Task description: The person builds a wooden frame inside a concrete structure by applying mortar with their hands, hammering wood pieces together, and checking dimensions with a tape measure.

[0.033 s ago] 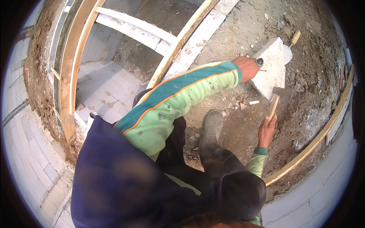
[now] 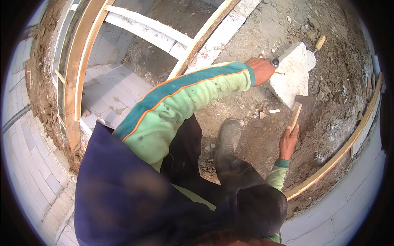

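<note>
so left hand [image 2: 261,71] is curled round a black-tipped tool [image 2: 275,62] beside the far pale block [image 2: 292,84], nearer right hand [image 2: 288,143] grips a wooden handle [image 2: 295,114]

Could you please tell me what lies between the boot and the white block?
In the head view, a triangular chip and a white strip lie on dirt between the boot and white block.

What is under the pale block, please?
Dirt shows around the pale block, and a trowel lies close to its right edge; whatever is directly beneath is covered, so I cannot tell.
</note>
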A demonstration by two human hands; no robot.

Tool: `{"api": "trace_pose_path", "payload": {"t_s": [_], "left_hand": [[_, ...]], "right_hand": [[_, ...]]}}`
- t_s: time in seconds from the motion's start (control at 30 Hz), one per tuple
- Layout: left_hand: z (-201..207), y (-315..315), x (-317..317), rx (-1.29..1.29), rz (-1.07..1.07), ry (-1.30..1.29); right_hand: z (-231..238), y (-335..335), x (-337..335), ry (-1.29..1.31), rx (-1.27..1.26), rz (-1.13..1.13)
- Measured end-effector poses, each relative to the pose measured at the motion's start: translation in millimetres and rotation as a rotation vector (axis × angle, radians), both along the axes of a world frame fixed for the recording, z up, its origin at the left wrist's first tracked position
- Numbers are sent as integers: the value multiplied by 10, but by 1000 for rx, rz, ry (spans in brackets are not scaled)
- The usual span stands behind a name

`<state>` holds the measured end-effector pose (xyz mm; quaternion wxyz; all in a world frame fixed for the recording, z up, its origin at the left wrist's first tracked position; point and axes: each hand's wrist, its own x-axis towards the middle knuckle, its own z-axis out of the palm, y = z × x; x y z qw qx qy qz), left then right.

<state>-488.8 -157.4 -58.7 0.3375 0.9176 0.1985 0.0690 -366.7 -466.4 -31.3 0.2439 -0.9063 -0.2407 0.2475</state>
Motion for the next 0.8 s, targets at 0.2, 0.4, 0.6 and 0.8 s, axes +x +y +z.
{"api": "trace_pose_path", "payload": {"t_s": [0.2,0.4,0.6,0.8], "left_hand": [[215,844,-1560,-321,832,-160],[-539,693,-2447,-543,1469,-370],[-964,450,-2426,-382,1405,-434],[-876,442,-2451,-282,1205,-417]], "right_hand": [[317,-30,361,20,-168,85],[813,387,757,-54,-384,441],[1091,855,1068,-219,-610,739],[1281,1757,-298,-33,-330,714]]}}
